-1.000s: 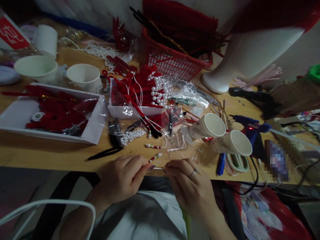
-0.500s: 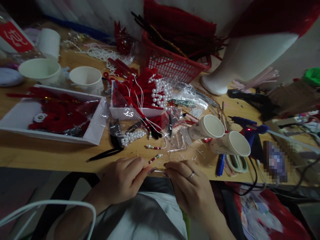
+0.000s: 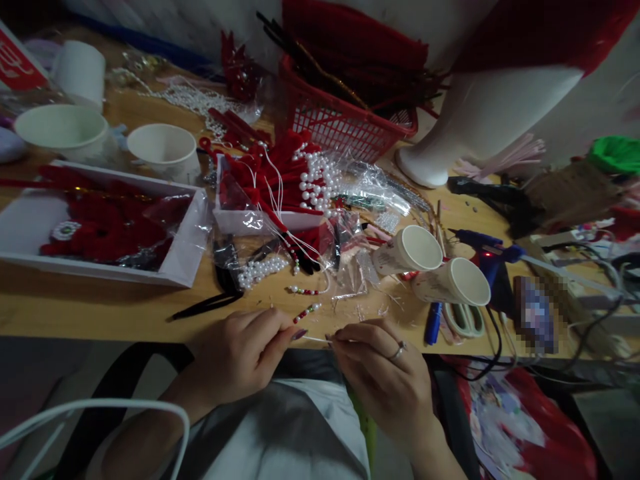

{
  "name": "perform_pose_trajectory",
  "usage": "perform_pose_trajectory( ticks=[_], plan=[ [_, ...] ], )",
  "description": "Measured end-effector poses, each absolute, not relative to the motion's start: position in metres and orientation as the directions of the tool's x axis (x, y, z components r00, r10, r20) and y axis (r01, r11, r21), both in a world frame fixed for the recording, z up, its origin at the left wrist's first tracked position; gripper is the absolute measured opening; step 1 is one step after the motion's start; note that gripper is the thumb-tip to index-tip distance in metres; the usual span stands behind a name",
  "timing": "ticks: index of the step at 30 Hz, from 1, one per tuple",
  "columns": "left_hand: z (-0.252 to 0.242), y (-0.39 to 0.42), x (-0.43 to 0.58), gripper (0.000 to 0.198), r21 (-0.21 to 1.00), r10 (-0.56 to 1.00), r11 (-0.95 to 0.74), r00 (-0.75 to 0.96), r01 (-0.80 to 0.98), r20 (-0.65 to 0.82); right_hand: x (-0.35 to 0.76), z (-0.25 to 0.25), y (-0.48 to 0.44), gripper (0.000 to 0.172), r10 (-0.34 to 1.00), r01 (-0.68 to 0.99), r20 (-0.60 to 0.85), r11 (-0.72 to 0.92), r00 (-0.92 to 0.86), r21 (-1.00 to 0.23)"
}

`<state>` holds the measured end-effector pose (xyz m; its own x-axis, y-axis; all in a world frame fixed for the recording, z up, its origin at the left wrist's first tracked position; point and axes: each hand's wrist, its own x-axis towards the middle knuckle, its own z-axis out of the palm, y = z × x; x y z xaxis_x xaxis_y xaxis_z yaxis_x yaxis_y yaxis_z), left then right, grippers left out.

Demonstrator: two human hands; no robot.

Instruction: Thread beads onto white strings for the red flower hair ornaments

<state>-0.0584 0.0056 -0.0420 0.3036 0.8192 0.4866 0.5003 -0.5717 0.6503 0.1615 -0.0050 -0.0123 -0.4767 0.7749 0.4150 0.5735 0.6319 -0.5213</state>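
Note:
My left hand (image 3: 250, 347) and my right hand (image 3: 383, 370) are at the table's front edge, fingertips facing across a small gap. Between them runs a short stretch of white cord (image 3: 316, 339), pinched at both ends. A short string of red, white and green beads (image 3: 307, 312) sticks out past my left fingertips; whether it joins the cord is hidden by the fingers. A ring shows on my right hand. Just beyond lies another beaded string (image 3: 303, 291) with a white cord tail. Behind it, red tassel pieces with white cords (image 3: 273, 180) fill a white box.
A white box of red pieces (image 3: 190, 263) stands left, with a black strip near it. To the right are paper cups (image 3: 423, 248), a blue marker (image 3: 433, 323), scissors (image 3: 465, 320) and a blue glue gun (image 3: 493, 257) with a red light. A red basket (image 3: 340, 130) stands behind.
The whole view has shifted slightly, so table items appear a little further left. Both hands keep their pinch on the cord, and my right hand has turned a little.

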Motion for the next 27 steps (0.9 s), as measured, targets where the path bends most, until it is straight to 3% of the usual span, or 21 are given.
perform_pose_trajectory(
  ticks=[10,17,22,27],
  plan=[
    [-0.046,0.003,-0.06,0.018,0.631,0.812,-0.577,0.276,0.519,0.515,0.165,-0.011,-0.006,0.018,0.815,0.608,0.345,0.577,-0.465,-0.546],
    [-0.046,0.001,-0.065,0.015,0.762,0.898,-0.411,0.081,0.5,0.432,0.185,0.002,-0.002,0.02,0.796,0.736,0.522,0.545,-0.305,-0.402],
    [-0.046,0.003,-0.062,0.021,0.914,0.953,-0.199,-0.149,0.355,0.265,0.182,0.002,-0.014,0.017,0.864,0.671,0.485,0.44,-0.135,-0.597],
    [-0.045,0.008,-0.058,0.034,0.998,0.934,-0.047,-0.352,0.029,0.055,0.159,-0.014,-0.019,0.033,0.902,0.457,0.431,0.375,0.02,-0.806]
  ],
)
